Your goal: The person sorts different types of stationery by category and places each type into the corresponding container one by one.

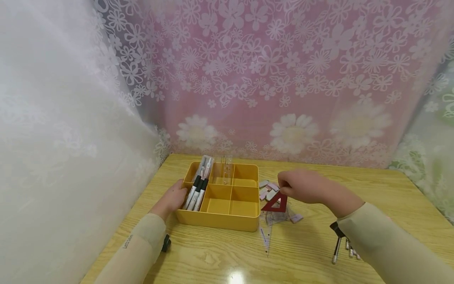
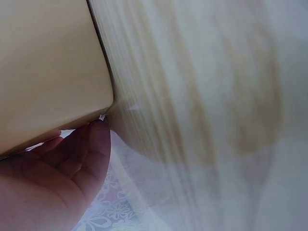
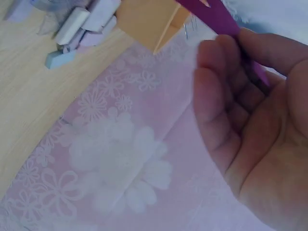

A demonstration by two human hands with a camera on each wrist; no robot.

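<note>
My right hand (image 1: 301,186) is pinching a red triangle ruler (image 1: 278,209), the thumb on one side and the bent fingers on the other. I am holding it near one corner, I think so that the rest is hanging free below the hand. Just to the left of this hand, small erasers (image 1: 271,195) are lying in a loose pile. Under the hand, clear measuring tools (image 1: 278,218) are lying on the table (image 1: 305,252), and one pink eraser (image 1: 296,218) is lying apart from the pile.

Further to the left, a yellow box (image 1: 220,221) is standing, and my left hand (image 1: 173,197) is touching its outer left wall, I suppose for steadying it. Whether these fingers are clamping the wall or only pressing it, I cannot tell. Right beside the left hand, white markers (image 1: 194,200) with black caps are lying in the near left compartment; its narrow shape is probably lining them up. Beyond that hand, pens (image 1: 207,167) are leaning in the far left compartment, and a clear ruler (image 1: 227,173) is rising from the far middle one, perhaps because both are too long for lying flat.
</note>
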